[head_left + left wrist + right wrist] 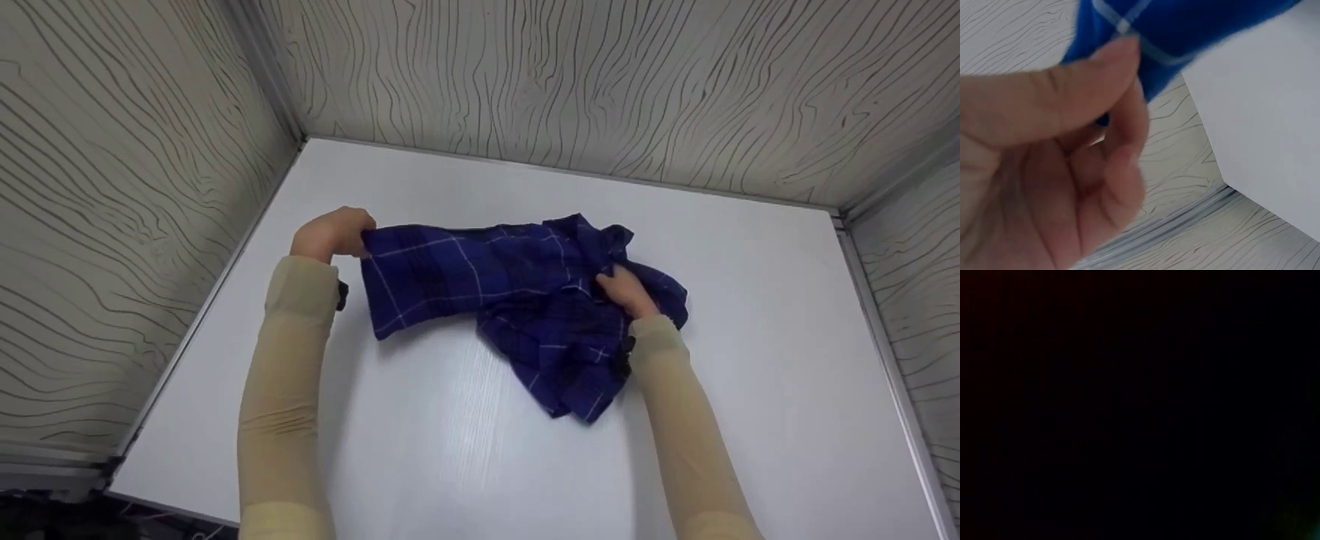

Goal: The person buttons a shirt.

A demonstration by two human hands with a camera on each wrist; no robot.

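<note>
A dark blue plaid garment (517,262) with thin white lines is bunched at its right side over the white table (420,450). Its left part is drawn out flat into a broad strip toward my left hand (334,231), which pinches the upper left corner. In the left wrist view, thumb and forefinger meet on the blue cloth (1185,28), while the other fingers are curled below. My right hand (628,291) grips the bunched part, its fingertips partly hidden in the folds. A loose flap of the garment hangs toward the front, beside the right wrist. The right wrist view is almost wholly black.
Wood-grain panels (525,82) enclose the table at the back and both sides. A metal rail (259,67) runs up the back left corner. Dark cables (150,514) show below the table's front left edge.
</note>
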